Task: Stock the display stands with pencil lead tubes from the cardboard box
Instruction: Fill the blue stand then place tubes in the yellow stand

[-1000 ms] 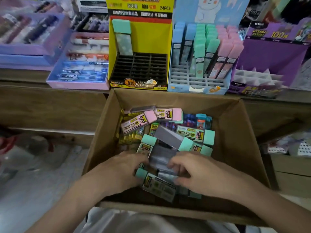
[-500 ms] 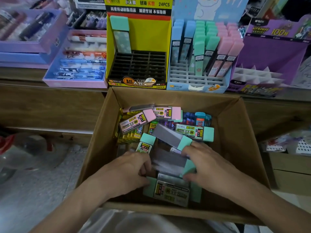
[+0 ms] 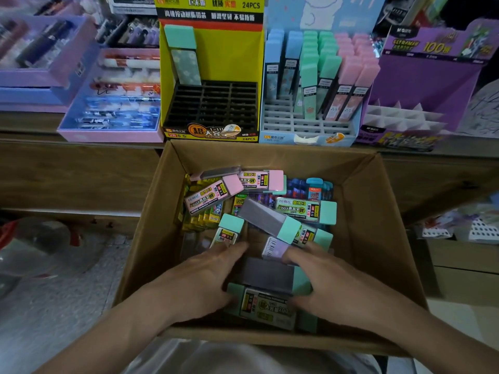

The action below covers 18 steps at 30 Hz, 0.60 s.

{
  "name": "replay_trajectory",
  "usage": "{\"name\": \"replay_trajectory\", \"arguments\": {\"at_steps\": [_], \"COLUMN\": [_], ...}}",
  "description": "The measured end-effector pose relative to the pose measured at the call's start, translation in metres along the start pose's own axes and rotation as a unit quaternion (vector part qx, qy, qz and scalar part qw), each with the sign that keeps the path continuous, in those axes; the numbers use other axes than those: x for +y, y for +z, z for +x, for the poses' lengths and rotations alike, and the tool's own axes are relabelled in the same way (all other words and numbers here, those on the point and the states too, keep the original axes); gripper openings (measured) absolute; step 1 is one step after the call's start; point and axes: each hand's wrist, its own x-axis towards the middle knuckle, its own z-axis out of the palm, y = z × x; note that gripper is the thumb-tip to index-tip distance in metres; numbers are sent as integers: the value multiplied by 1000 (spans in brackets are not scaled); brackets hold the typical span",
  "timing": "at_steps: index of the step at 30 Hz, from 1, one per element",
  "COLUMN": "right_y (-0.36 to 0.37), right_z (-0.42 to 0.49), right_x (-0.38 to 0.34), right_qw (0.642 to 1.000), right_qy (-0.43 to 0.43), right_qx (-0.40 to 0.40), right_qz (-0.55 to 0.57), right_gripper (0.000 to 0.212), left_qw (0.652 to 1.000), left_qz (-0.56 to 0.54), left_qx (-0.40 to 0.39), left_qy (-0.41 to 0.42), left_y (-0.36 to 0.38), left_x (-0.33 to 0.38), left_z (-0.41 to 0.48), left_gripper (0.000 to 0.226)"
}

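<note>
The stack of mint-capped tubes (image 3: 266,298) is lying at the near end of the cardboard box (image 3: 378,211). The left hand (image 3: 199,276) and right hand (image 3: 334,290) are closing on it from either side, fingers reaching over the top and thumbs tucking in at the near edge, so both hands are grasping the bundle rather than resting flat on it. The step in hand looks like gathering a handful, and it is going to go best if the hands are squaring the ends first, so every cap is facing one way. The smooth cases are likely sliding on each other, so the squeeze should be coming from the ends. Toward the box's middle a grey-backed tube (image 3: 266,220) is lying slantwise just beyond the fingertips, and the bundle should be rising straight up to avoid dragging it. Pink-capped tubes (image 3: 216,197) are lying loose in the box's far-left part. Just past the box's far wall the yellow display stand (image 3: 229,58) is standing with its black grid almost vacant: a single mint tube (image 3: 179,41) is sitting in the back-left slot, which suggests this handful belongs there, cap up, filling from the back row forward. Past the far-right corner the blue display stand (image 3: 291,122) is standing part filled.
</note>
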Motion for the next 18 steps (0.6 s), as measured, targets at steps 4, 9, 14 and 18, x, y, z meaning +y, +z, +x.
{"name": "replay_trajectory", "arguments": {"at_steps": [4, 9, 14, 18], "right_y": [0, 2, 5, 5], "right_z": [-2, -1, 2, 1], "right_x": [-3, -6, -4, -5], "right_qw": [999, 998, 998, 997], "right_qy": [12, 10, 14, 20], "right_qx": [-37, -38, -26, -47], "right_qz": [23, 46, 61, 62], "right_gripper": [58, 60, 55, 72], "left_qw": [1000, 999, 997, 999], "left_qz": [21, 29, 30, 17], "left_qx": [-3, 30, 49, 4], "left_qy": [9, 26, 48, 34], "left_y": [2, 4, 1, 1], "left_x": [5, 7, 11, 13], "left_z": [0, 0, 1, 0], "left_gripper": [58, 42, 35, 40]}}
